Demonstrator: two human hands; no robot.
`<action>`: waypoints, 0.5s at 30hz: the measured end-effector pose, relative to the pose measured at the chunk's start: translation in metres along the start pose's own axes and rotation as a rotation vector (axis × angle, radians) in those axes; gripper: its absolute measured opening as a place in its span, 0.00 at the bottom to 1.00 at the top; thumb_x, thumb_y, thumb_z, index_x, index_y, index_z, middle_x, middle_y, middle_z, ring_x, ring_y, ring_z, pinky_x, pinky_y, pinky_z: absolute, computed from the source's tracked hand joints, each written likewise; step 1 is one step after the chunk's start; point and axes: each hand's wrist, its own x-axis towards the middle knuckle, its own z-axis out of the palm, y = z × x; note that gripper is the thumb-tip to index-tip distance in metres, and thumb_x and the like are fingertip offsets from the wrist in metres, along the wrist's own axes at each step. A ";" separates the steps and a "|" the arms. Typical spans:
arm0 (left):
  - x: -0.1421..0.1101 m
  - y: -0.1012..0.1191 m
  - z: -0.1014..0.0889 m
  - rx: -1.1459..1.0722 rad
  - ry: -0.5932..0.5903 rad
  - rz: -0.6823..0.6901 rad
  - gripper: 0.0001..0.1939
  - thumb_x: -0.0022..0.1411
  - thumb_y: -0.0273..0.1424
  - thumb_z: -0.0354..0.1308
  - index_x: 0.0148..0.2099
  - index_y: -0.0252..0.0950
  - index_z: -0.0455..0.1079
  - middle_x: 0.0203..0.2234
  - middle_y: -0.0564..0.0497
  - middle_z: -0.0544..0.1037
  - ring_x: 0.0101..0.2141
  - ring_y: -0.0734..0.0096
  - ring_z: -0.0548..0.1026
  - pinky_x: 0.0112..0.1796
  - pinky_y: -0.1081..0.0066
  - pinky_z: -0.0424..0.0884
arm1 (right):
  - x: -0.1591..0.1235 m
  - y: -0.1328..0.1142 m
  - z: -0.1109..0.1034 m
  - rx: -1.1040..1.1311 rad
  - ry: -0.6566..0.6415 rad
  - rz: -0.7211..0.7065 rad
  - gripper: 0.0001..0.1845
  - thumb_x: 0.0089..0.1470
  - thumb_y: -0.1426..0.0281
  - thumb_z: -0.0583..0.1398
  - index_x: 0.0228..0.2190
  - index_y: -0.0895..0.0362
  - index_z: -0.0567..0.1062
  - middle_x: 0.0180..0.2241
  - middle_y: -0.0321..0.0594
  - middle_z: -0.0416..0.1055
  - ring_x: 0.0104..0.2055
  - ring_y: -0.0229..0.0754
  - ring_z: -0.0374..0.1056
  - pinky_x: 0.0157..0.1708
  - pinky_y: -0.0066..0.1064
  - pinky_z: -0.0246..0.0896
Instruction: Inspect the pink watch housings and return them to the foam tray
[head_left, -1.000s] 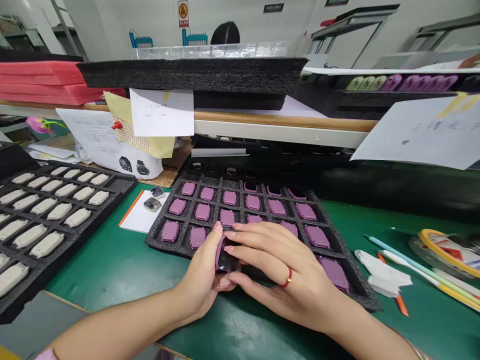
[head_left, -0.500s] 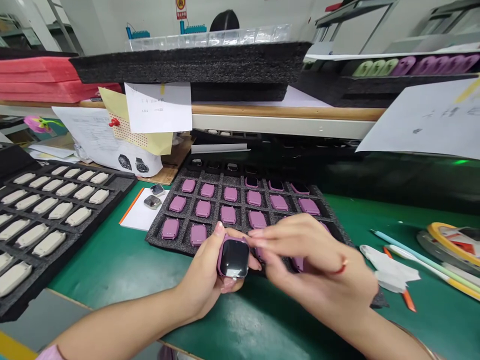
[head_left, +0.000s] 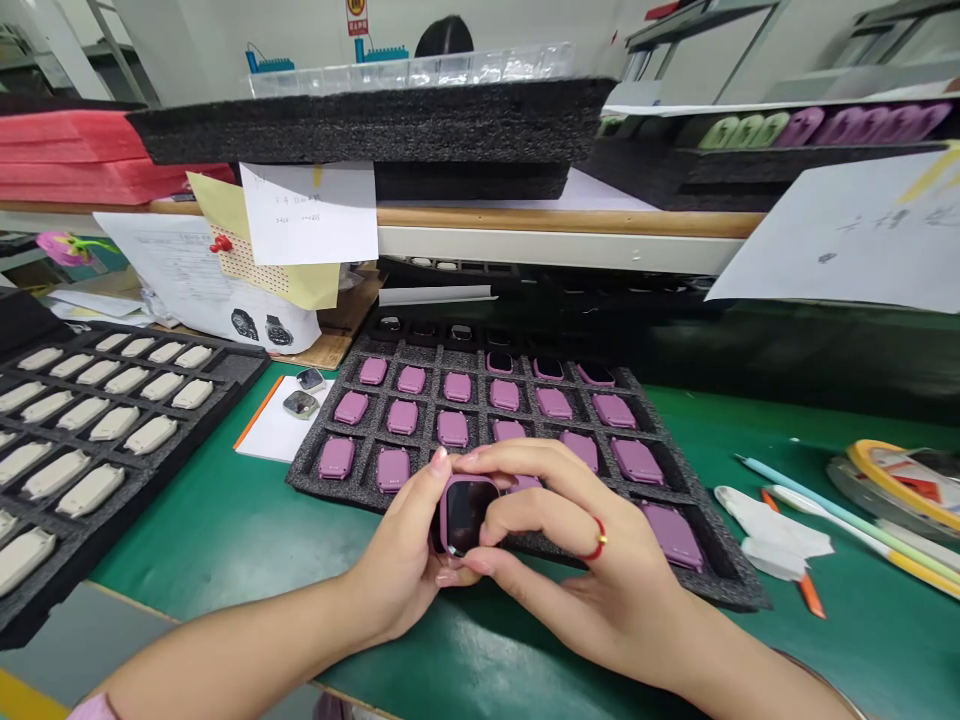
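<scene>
A purple smartwatch case (head_left: 441, 530) with a dark, glossy screen (head_left: 466, 510) sits tilted in my left hand (head_left: 409, 545), gripped between thumb and fingers. My right hand (head_left: 577, 540), a red band with a bead on one finger, curls over the watch's right side. Its thumb and a bent finger close on the lower right edge of the watch, while another finger reaches along the top. Whether a thin film lies between these fingertips I cannot tell. Just behind both hands is a black foam tray (head_left: 345, 495) of purple watch cases (head_left: 452, 428), some with dark screens facing up.
At left lies another foam tray (head_left: 187, 455) with several off-white watch cases (head_left: 90, 490). Two small watches (head_left: 301, 403) rest on white paper (head_left: 262, 430). To the right are crumpled white tissue (head_left: 772, 535), pens (head_left: 817, 510) and a tape roll (head_left: 862, 470). A shelf edge (head_left: 555, 243) crosses behind.
My right hand has moved left and down, from hovering beside the watch to touching its edge. The watch has turned slightly in my left hand, and the view has shifted a little.
</scene>
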 end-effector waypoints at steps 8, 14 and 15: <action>-0.001 0.001 -0.001 0.015 -0.079 -0.005 0.23 0.61 0.51 0.61 0.38 0.33 0.76 0.26 0.50 0.77 0.14 0.89 0.55 0.16 0.82 0.48 | 0.004 0.004 -0.013 0.136 0.331 0.183 0.07 0.57 0.71 0.67 0.28 0.52 0.75 0.30 0.35 0.76 0.37 0.40 0.74 0.40 0.32 0.72; 0.000 0.004 0.001 -0.025 -0.075 -0.028 0.21 0.61 0.49 0.63 0.39 0.33 0.78 0.26 0.49 0.78 0.14 0.89 0.54 0.16 0.82 0.47 | 0.006 -0.003 -0.025 0.357 0.449 0.345 0.06 0.61 0.66 0.64 0.31 0.52 0.73 0.33 0.36 0.80 0.27 0.38 0.77 0.29 0.30 0.78; 0.001 0.004 0.001 -0.030 -0.072 -0.030 0.21 0.61 0.49 0.63 0.39 0.33 0.78 0.26 0.49 0.78 0.14 0.89 0.54 0.16 0.82 0.47 | 0.006 -0.003 -0.026 0.370 0.469 0.363 0.06 0.61 0.66 0.64 0.31 0.51 0.73 0.34 0.36 0.80 0.30 0.40 0.79 0.32 0.31 0.80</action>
